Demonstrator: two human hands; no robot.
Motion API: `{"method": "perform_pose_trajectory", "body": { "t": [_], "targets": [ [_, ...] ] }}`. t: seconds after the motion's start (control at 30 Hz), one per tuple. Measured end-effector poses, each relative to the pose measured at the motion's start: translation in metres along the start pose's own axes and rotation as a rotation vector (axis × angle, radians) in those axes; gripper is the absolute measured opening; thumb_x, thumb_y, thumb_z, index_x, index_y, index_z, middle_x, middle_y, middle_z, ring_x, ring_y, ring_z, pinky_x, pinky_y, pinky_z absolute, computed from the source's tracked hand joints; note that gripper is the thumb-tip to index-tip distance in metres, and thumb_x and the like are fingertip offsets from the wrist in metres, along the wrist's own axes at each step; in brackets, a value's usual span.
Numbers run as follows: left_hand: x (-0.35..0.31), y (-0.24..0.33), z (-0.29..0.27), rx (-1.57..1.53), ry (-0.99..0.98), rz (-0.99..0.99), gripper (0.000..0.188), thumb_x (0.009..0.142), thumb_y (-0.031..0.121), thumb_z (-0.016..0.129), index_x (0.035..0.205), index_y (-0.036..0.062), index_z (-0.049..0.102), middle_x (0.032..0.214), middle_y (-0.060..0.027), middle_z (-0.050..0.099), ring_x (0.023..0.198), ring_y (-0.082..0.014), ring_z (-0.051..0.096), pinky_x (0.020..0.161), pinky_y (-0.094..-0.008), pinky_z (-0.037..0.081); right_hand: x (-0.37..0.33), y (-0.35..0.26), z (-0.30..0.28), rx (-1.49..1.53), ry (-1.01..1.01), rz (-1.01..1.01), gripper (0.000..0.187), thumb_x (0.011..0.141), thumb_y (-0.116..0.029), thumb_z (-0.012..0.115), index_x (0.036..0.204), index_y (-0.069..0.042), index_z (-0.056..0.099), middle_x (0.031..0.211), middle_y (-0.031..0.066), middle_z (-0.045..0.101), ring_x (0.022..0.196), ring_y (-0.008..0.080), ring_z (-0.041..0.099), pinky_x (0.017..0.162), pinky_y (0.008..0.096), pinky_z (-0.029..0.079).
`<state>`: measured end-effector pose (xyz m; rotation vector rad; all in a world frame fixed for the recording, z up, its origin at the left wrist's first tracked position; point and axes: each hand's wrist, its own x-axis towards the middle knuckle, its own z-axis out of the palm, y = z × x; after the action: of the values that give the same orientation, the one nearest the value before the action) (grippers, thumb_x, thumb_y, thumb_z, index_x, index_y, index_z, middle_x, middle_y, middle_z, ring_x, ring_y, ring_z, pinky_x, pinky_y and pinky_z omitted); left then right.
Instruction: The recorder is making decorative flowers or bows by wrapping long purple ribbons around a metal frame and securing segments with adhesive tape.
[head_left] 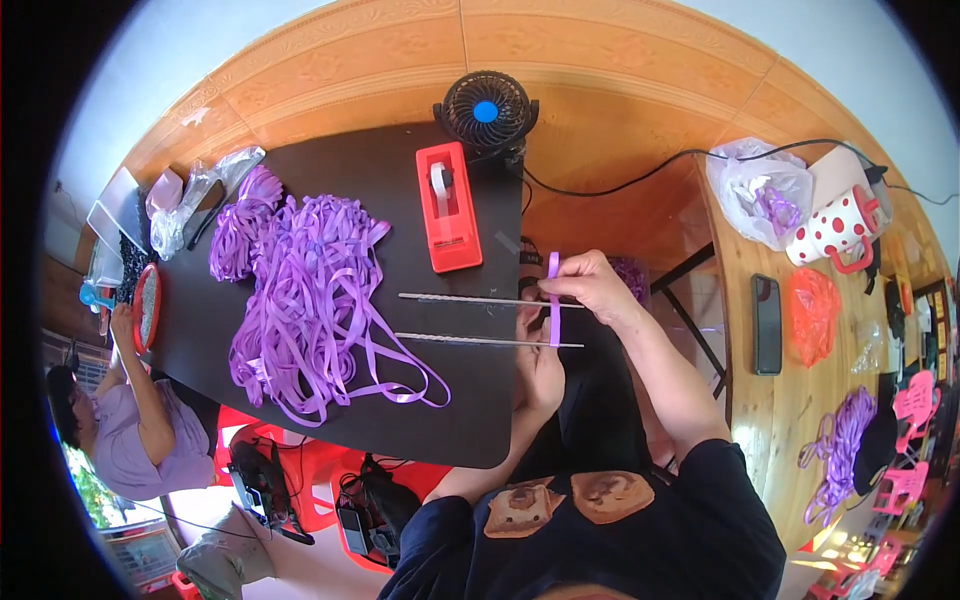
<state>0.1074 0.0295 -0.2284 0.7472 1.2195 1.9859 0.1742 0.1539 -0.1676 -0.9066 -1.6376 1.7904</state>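
Two thin metal rods run side by side from the dark tabletop out past its right edge, with twisted shafts on the table side. A purple ribbon crosses both rods near their free ends. My right hand is closed in a pinch on the ribbon just above the upper rod. Below it, my left hand is closed at the ribbon by the lower rod; some of its fingers are hidden behind the ribbon and rods. A large tangled heap of purple ribbon lies on the table left of the rods.
On the dark table stand a red tape dispenser and a black fan. A wooden table at right bears a phone, a dotted tumbler, plastic bags and ribbon. Another person sits at far left.
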Motion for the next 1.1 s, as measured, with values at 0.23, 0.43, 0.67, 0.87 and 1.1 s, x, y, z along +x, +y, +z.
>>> {"method": "perform_pose_trajectory", "body": {
  "t": [0.23, 0.43, 0.67, 0.87, 1.1],
  "targets": [
    [0.013, -0.002, 0.001, 0.015, -0.055, 0.091, 0.024, 0.095, 0.008, 0.050, 0.118, -0.0004, 0.053, 0.123, -0.0099, 0.053, 0.110, -0.0166, 0.051, 0.096, -0.0307, 0.040, -0.025, 0.038, 0.014, 0.474, -0.037, 0.349, 0.014, 0.083, -0.012, 0.064, 0.087, 0.000, 0.070, 0.081, 0.0058, 0.068, 0.073, 0.0135, 0.062, 0.067, 0.0279, 0.049],
    [-0.005, 0.022, 0.005, -0.095, -0.001, -0.224, 0.018, 0.093, 0.003, 0.052, 0.108, 0.0004, 0.061, 0.104, -0.0069, 0.063, 0.098, -0.0147, 0.057, 0.089, -0.0286, 0.044, -0.067, 0.056, 0.032, 0.344, 0.206, 0.266, 0.019, 0.084, -0.005, 0.060, 0.101, 0.000, 0.067, 0.092, 0.0063, 0.067, 0.087, 0.0152, 0.061, 0.083, 0.0276, 0.046],
    [-0.020, 0.025, -0.005, -0.170, 0.010, -0.334, 0.019, 0.094, 0.004, 0.050, 0.109, -0.0021, 0.059, 0.103, -0.0072, 0.061, 0.093, -0.0152, 0.059, 0.084, -0.0278, 0.047, -0.109, 0.044, 0.056, 0.505, 0.179, -0.101, 0.029, 0.082, 0.004, 0.059, 0.110, 0.001, 0.062, 0.099, 0.0055, 0.065, 0.091, 0.0130, 0.059, 0.084, 0.0258, 0.045],
    [-0.023, 0.033, -0.005, -0.235, -0.009, -0.307, 0.018, 0.095, 0.007, 0.052, 0.106, -0.0043, 0.060, 0.099, -0.0067, 0.061, 0.087, -0.0119, 0.056, 0.080, -0.0247, 0.045, -0.109, 0.052, 0.071, 0.493, 0.233, -0.166, 0.015, 0.083, 0.003, 0.058, 0.096, 0.002, 0.065, 0.092, 0.0043, 0.065, 0.084, 0.0110, 0.059, 0.079, 0.0231, 0.045],
    [-0.026, 0.044, -0.002, -0.127, 0.014, -0.271, 0.018, 0.095, 0.011, 0.051, 0.100, -0.0032, 0.061, 0.092, -0.0067, 0.061, 0.085, -0.0129, 0.056, 0.077, -0.0243, 0.044, -0.114, 0.047, 0.084, 0.480, 0.310, -0.185, 0.010, 0.087, -0.002, 0.058, 0.090, 0.003, 0.066, 0.081, 0.0028, 0.065, 0.074, 0.0084, 0.058, 0.071, 0.0211, 0.045]
  ]
}}
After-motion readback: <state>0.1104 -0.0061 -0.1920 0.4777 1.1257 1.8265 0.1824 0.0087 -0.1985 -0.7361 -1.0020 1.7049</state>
